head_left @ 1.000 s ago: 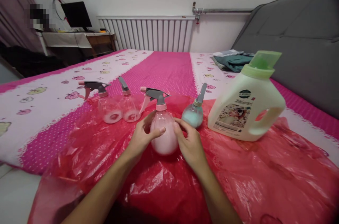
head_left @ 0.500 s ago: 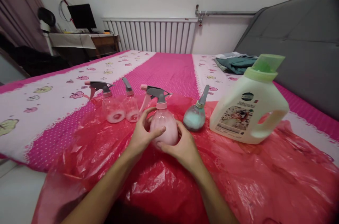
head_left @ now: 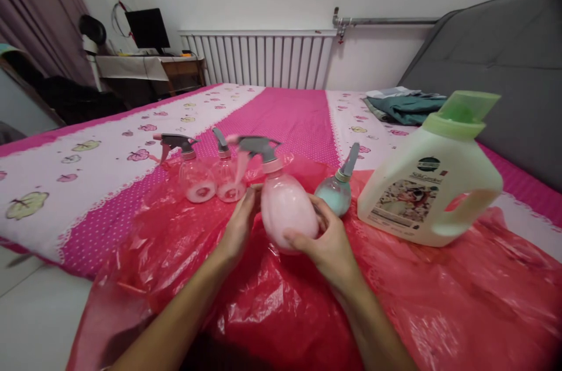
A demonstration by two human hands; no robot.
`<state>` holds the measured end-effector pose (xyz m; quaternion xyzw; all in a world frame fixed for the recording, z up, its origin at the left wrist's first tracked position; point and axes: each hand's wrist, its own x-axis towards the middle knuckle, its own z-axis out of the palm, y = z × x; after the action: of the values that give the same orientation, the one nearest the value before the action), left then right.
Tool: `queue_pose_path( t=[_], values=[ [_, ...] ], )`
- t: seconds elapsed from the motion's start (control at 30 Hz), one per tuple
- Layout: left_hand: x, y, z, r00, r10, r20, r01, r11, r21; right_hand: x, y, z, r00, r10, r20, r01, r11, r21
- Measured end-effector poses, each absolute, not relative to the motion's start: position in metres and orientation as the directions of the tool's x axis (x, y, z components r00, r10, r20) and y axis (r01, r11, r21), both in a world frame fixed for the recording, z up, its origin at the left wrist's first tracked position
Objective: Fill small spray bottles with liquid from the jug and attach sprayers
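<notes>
A clear pink spray bottle [head_left: 287,207] with a grey and pink trigger head is tilted, its head leaning left. Pale pink liquid fills much of it. My right hand [head_left: 327,236] grips its lower right side, thumb across the front and fingers behind. At the bottle's left edge, my left hand [head_left: 239,227] is seen edge-on with fingers extended and no clear grip; whether it touches the bottle is hard to see. Behind to the left stand two similar pink spray bottles, a left one [head_left: 197,181] and a right one [head_left: 228,178]. A green spray bottle [head_left: 336,195] stands behind my right hand.
A large detergent jug [head_left: 404,189] with a green cap stands on the right. Crinkled red plastic sheeting [head_left: 272,312] covers the near part of the bed [head_left: 294,113]. Folded clothes [head_left: 404,105] lie by the grey headboard [head_left: 496,55]. A radiator [head_left: 263,61] lines the wall.
The pink spray bottle has been tilted and raised slightly. My left thumb has come off its front, while my right hand keeps hold. The camera view has shifted a little left.
</notes>
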<state>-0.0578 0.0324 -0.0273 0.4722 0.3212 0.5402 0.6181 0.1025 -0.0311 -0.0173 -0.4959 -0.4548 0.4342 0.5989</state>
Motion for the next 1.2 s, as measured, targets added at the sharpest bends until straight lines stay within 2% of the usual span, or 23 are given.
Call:
queue_pose_path(
  t=[0.17, 0.3, 0.4, 0.47, 0.67, 0.77, 0.87, 0.97, 1.07, 1.2],
  values=[
    [-0.059, 0.027, -0.026, 0.246, 0.949, 0.198, -0.253, -0.134, 0.958, 0.102, -0.031, -0.018, 0.205, 0.974, 0.099, -0.072, 0.116, -0.991],
    [-0.057, 0.019, -0.017, 0.345, 0.920, 0.186, -0.086, -0.166, 0.982, 0.100, -0.035, -0.015, 0.241, 0.962, 0.127, 0.149, 0.093, -0.984],
    [-0.056, 0.019, -0.013, 0.338, 0.922, 0.187, -0.002, -0.198, 0.980, 0.099, -0.034, -0.016, 0.261, 0.951, 0.164, 0.270, 0.091, -0.959],
    [-0.057, 0.020, -0.010, 0.337, 0.922, 0.192, 0.036, -0.216, 0.976, 0.099, -0.032, -0.021, 0.236, 0.960, 0.153, 0.251, 0.092, -0.964],
    [-0.060, 0.019, -0.002, 0.472, 0.859, 0.198, 0.161, -0.304, 0.939, 0.102, -0.020, -0.042, 0.158, 0.969, 0.191, 0.128, 0.172, -0.977],
    [-0.057, 0.018, -0.006, 0.351, 0.908, 0.227, 0.201, -0.310, 0.929, 0.103, -0.019, -0.044, 0.113, 0.974, 0.196, 0.113, 0.184, -0.976],
    [-0.052, 0.019, -0.011, 0.179, 0.963, 0.202, 0.079, -0.219, 0.973, 0.105, -0.020, -0.040, 0.070, 0.979, 0.193, 0.070, 0.188, -0.980],
    [-0.053, 0.021, -0.011, 0.099, 0.982, 0.160, -0.058, -0.155, 0.986, 0.110, -0.021, -0.034, 0.135, 0.967, 0.214, -0.050, 0.223, -0.974],
    [-0.061, 0.020, -0.007, 0.098, 0.963, 0.249, 0.062, -0.256, 0.965, 0.118, -0.024, -0.030, 0.229, 0.945, 0.234, -0.123, 0.266, -0.956],
    [-0.069, 0.015, -0.002, 0.197, 0.956, 0.219, 0.128, -0.247, 0.961, 0.122, -0.026, -0.029, 0.257, 0.939, 0.227, -0.159, 0.273, -0.949]
  ],
)
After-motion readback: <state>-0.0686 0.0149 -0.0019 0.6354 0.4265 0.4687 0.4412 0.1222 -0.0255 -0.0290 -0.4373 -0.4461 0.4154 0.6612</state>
